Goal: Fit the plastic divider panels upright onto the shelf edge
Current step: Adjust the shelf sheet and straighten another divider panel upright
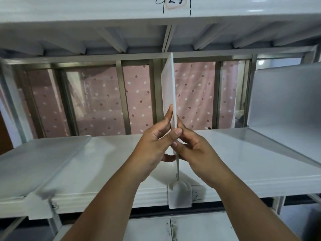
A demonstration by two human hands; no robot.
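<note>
Divider panel (169, 87), a thin white plastic sheet seen almost edge-on, is standing upright over the middle of the white shelf (104, 162), pinched low down between both hands. The left hand (152, 145) is closing its grip on the panel's left face, its fingers stretched up along the sheet and its thumb pressing near the front edge. The right hand (196, 148) is gripping the right face, its fingers curling around the front edge just under the left thumb, so the two hands are touching each other there. Below the hands the panel's narrow lower edge is running down to a translucent clip (179, 195) that is sitting over the shelf's front lip; whether the panel is fully seated in it cannot be told. Beside the clip, dark handwriting (196, 196) on the lip is too blurred to read. On the upper shelf (86, 9), a small label (175, 1) is showing handwritten marks resembling "2-5", cut off by the frame. Another panel (284, 96) is standing upright at the right.
</note>
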